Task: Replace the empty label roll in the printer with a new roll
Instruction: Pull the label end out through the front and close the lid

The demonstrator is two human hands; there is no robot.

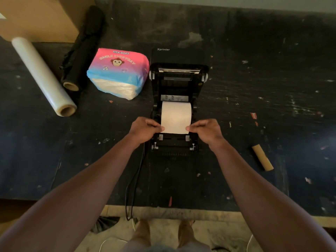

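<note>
The printer sits open near the middle of the dark table, its lid tipped back toward the far edge, and the new label roll already lies in the bay. The left hand pinches the left corner of the paper's free end between thumb and fingers, and the right hand pinches the right corner the same way, both holding the sheet just above the guide tabs at the printer's near end. The step in hand looks like feeding the leading edge forward under those guides; to do it well, both corners should travel evenly so the edge stays square to the feed path and the sheet stays flat and centred between the tabs, without a skew or a crease. The roll's long axis runs left to right, parallel to the table's near edge, and the paper unrolls toward the person. A bare cardboard core, probably the spent one, lies well apart toward the table's right side, angled diagonally.
</note>
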